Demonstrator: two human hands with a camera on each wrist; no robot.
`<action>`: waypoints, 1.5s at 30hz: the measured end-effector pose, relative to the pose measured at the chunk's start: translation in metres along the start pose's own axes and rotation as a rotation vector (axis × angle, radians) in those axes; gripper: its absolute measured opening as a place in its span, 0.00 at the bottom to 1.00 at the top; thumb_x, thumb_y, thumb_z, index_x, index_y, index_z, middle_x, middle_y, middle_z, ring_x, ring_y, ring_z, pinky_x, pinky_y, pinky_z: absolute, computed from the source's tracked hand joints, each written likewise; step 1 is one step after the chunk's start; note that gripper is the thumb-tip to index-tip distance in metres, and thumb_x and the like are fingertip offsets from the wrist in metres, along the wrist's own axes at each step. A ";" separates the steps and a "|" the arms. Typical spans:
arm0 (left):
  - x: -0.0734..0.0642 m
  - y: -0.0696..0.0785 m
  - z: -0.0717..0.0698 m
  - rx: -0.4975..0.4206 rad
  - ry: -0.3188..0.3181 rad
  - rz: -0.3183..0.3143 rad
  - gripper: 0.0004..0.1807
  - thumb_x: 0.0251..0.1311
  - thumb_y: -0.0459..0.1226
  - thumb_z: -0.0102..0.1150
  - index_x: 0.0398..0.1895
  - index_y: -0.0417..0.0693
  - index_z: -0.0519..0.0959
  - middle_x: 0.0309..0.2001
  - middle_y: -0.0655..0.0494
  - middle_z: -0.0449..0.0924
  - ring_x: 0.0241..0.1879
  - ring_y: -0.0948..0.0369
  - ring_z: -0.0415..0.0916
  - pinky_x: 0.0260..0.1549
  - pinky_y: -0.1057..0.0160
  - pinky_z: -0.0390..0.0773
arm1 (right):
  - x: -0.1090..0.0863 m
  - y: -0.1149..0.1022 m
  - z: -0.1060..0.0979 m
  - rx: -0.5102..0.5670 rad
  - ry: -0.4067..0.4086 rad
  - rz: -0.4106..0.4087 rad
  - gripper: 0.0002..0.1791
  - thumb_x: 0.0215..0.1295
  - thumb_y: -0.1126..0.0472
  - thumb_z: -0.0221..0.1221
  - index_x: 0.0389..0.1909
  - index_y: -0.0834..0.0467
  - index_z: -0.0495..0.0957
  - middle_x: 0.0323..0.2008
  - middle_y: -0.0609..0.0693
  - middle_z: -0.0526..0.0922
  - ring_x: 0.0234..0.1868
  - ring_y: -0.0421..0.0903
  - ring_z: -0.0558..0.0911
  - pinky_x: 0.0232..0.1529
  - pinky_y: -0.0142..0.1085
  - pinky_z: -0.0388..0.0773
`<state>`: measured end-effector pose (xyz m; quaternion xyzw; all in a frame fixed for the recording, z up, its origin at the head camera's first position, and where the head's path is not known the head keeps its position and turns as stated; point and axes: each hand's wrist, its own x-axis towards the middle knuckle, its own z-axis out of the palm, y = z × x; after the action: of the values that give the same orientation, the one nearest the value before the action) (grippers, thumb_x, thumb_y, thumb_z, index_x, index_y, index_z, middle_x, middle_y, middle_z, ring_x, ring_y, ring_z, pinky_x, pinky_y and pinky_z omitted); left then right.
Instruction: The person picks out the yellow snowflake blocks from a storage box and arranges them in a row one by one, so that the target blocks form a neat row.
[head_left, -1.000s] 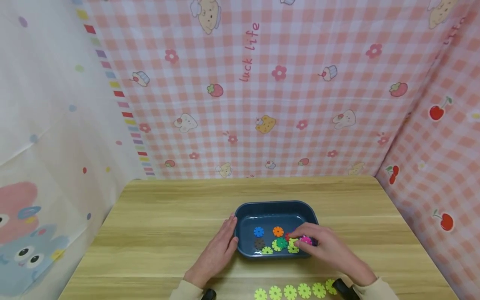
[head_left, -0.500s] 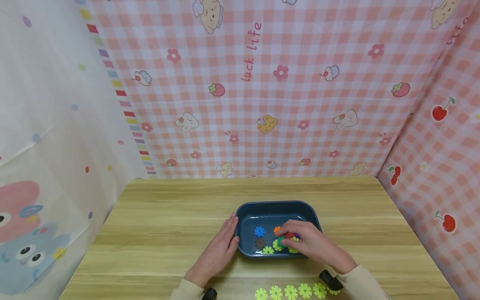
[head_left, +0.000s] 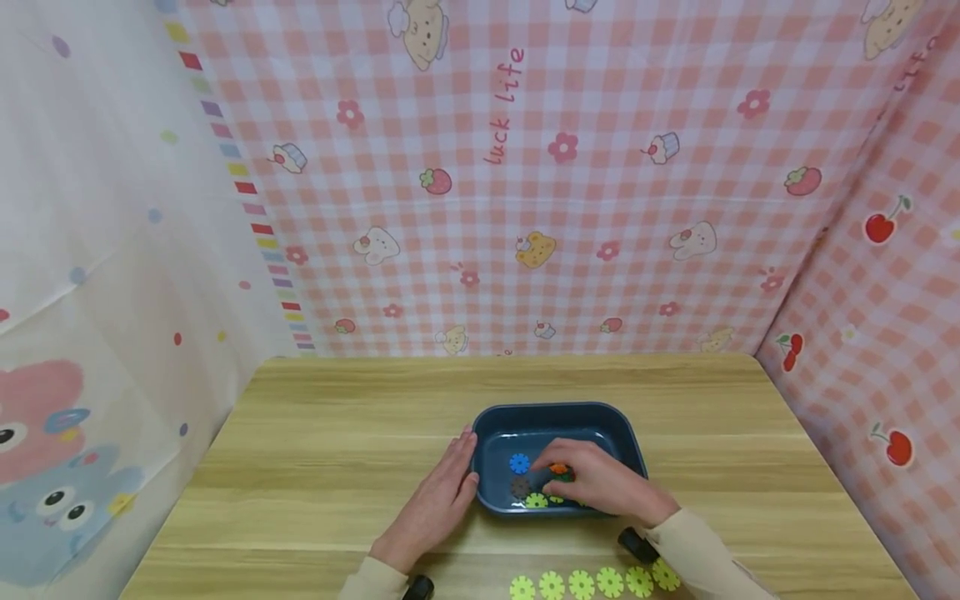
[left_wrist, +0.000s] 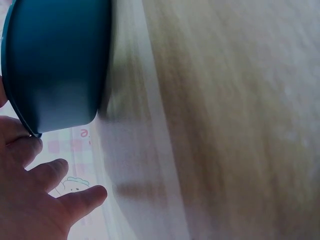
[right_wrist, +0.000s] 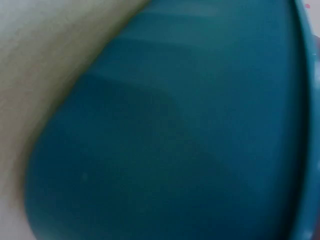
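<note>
A dark blue rectangular bin (head_left: 558, 412) stands on the table with several small notched plastic discs inside. My left hand (head_left: 435, 504) rests along the bin's left wall, fingers straight; in the left wrist view its fingertips (left_wrist: 34, 145) are at the rim of the bin (left_wrist: 55, 65). My right hand (head_left: 603, 482) reaches into the bin over the discs, thumb and forefinger apart. An orange disc (head_left: 558, 469) shows between them. Left of the fingertips lie a blue disc (head_left: 519, 463) and a brown disc (head_left: 520, 487). A yellow-green disc (head_left: 536, 500) lies near the front wall. Other discs are hidden under the hand.
A row of several yellow-green discs (head_left: 581, 584) lies on the wooden table (head_left: 360, 417) in front of the bin, near my right sleeve (head_left: 697, 550). A checked cloth (head_left: 480, 208) hangs behind the table. The bin's outer wall (right_wrist: 165, 140) fills the right wrist view.
My right hand has moved left across the bin, from the pink and red discs at its right to above the orange and green ones. My left hand has stayed at the wall.
</note>
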<state>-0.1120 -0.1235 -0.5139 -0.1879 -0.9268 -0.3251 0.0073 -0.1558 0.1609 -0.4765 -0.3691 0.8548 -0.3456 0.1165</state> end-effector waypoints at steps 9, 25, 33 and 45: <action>0.000 -0.001 -0.001 -0.002 -0.007 -0.001 0.31 0.81 0.41 0.44 0.82 0.39 0.56 0.83 0.48 0.49 0.80 0.47 0.49 0.77 0.45 0.56 | 0.016 0.009 0.008 -0.003 -0.082 -0.030 0.13 0.67 0.60 0.69 0.52 0.52 0.87 0.48 0.43 0.84 0.50 0.43 0.83 0.49 0.41 0.84; 0.000 -0.001 0.000 0.009 -0.018 -0.003 0.31 0.82 0.41 0.43 0.82 0.39 0.55 0.83 0.48 0.50 0.80 0.48 0.50 0.77 0.46 0.56 | 0.027 0.015 0.014 -0.118 -0.108 0.034 0.15 0.59 0.61 0.75 0.48 0.53 0.87 0.43 0.40 0.80 0.45 0.39 0.80 0.50 0.38 0.82; -0.001 0.000 -0.001 0.013 -0.021 -0.018 0.31 0.81 0.41 0.43 0.82 0.40 0.55 0.83 0.49 0.49 0.80 0.49 0.49 0.77 0.47 0.55 | 0.027 0.021 0.015 -0.168 -0.068 0.076 0.12 0.62 0.58 0.74 0.46 0.51 0.87 0.45 0.40 0.80 0.45 0.40 0.77 0.49 0.41 0.80; -0.001 -0.001 0.001 0.015 -0.014 -0.009 0.31 0.81 0.41 0.43 0.82 0.39 0.55 0.83 0.49 0.49 0.80 0.48 0.49 0.77 0.46 0.56 | 0.024 0.028 0.007 -0.132 0.004 0.100 0.13 0.64 0.60 0.71 0.49 0.54 0.86 0.46 0.43 0.81 0.44 0.42 0.78 0.46 0.39 0.81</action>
<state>-0.1116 -0.1243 -0.5152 -0.1857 -0.9301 -0.3168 0.0008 -0.1846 0.1541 -0.4996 -0.3321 0.8933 -0.2831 0.1075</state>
